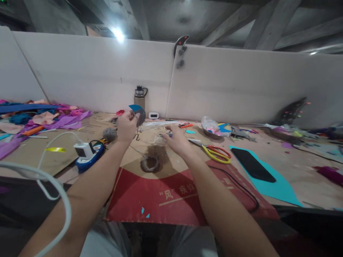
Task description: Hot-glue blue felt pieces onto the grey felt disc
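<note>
My left hand (128, 124) is raised over the table and pinches a dark rounded piece (141, 117) with a blue pointed part on top, in front of the bottle. To its right, my right hand (174, 137) hovers low over small clear bits on the cardboard; its fingers reach forward and are bent, and whether they hold anything is too small to tell. Between my forearms a coil of thin grey cord (150, 164) lies on the red and brown cardboard sheet (158, 196). A ball of grey yarn (109, 134) sits left of my left wrist.
Yellow and red handled scissors (218, 154) and a black phone (253, 165) on turquoise sheet (284, 185) lie right. A blue power strip (89, 160) with white charger and cloth scraps (45, 117) are left. A bottle (139, 100) stands behind; a plastic-wrapped bowl (213, 129) sits back right.
</note>
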`<state>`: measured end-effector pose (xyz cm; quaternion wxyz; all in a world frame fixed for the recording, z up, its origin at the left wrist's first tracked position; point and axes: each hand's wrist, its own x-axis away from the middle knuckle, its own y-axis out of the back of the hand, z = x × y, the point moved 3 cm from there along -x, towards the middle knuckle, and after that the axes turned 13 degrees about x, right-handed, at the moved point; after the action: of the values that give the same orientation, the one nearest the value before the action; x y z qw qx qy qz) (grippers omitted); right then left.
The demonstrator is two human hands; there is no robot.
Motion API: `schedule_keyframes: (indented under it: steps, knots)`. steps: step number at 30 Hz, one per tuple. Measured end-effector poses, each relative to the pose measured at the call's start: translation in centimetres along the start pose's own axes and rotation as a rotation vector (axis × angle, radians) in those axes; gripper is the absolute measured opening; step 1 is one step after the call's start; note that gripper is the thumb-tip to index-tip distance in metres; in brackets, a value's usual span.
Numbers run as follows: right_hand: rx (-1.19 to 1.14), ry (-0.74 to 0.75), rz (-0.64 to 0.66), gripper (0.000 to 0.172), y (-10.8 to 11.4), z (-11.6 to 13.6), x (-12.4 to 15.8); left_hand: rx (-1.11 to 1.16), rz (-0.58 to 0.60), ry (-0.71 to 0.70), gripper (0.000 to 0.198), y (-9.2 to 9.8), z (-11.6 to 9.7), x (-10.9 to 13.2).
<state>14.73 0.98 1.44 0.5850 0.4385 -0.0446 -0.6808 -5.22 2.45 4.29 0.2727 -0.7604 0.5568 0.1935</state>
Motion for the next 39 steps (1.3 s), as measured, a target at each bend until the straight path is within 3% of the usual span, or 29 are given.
schedule_keyframes:
  steps: [4,7,9,13,18,23,28,34,39]
  knots:
    - [-0.406,-0.014,0.021,0.029,-2.4,2.1,0.3,-0.378,0.201,-0.289,0.017,-1.9,-1.3,2.3]
    - [-0.632,-0.065,0.042,0.035,-3.7,2.9,0.3,-0.46,0.369,-0.354,0.025,-3.0,-1.3,3.4]
    - [-0.694,-0.08,0.073,0.031,-4.0,3.0,0.3,-0.468,0.404,-0.348,0.027,-3.5,-1.2,3.8]
    - [-0.546,-0.095,0.08,0.02,-3.1,2.3,0.3,-0.357,0.333,-0.232,0.024,-3.7,-1.1,3.8]
    - [-0.408,-0.017,-0.07,0.016,-1.4,2.0,0.1,-0.089,0.213,-0.036,0.033,-3.6,-0.7,3.2]
    - [-0.358,-0.086,-0.202,0.021,-0.4,1.8,0.2,0.154,0.342,0.238,0.023,-4.1,0.6,3.2]
    - [-0.396,-0.08,-0.134,0.021,-0.2,1.5,0.0,0.197,0.422,0.277,0.018,-4.3,0.8,3.4]
    - [-0.338,-0.069,-0.164,0.017,-0.5,0.8,-0.3,0.023,0.414,0.273,0.01,-4.5,0.6,3.1]
    - [-0.329,-0.089,-0.155,0.019,-1.1,-0.1,-0.7,0.298,0.394,0.597,0.007,-5.6,1.1,3.4]
